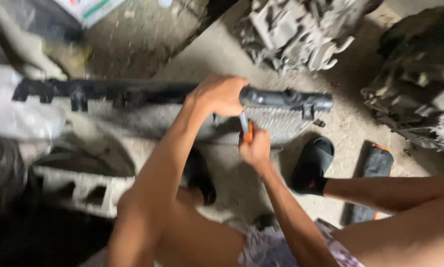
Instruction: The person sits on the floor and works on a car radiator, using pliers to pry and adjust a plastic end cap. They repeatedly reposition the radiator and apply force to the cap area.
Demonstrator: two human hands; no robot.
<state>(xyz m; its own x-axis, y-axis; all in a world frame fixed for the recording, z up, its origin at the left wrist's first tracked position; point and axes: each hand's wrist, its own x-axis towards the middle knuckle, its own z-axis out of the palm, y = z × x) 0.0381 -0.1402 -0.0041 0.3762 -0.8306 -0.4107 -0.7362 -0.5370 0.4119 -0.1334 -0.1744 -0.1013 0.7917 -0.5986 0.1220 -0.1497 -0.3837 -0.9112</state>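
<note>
While the picture is blurred, this much can be made out from where I stand.

Right fingers: the right hand [255,148] is clenched around a small tool with an orange handle [249,132], its grey shaft pointing up at the radiator.

Left fingers: the left hand [221,94] is curled over the top edge of the radiator, gripping the black tank [286,98].

Radiator: the radiator [281,123] stands on edge on the ground, its long black top running left to right, the grey finned core below it, just in front of the person's knees.

Feet: a black sandal [313,165] is planted beside the radiator's right end.

Ground: the concrete floor [222,49] is dusty, stained and gritty.

Room: a grey engine part [296,29] lies beyond the radiator; another bulky machine part [420,89] sits at the right; a concrete block [78,188] lies at the left.
</note>
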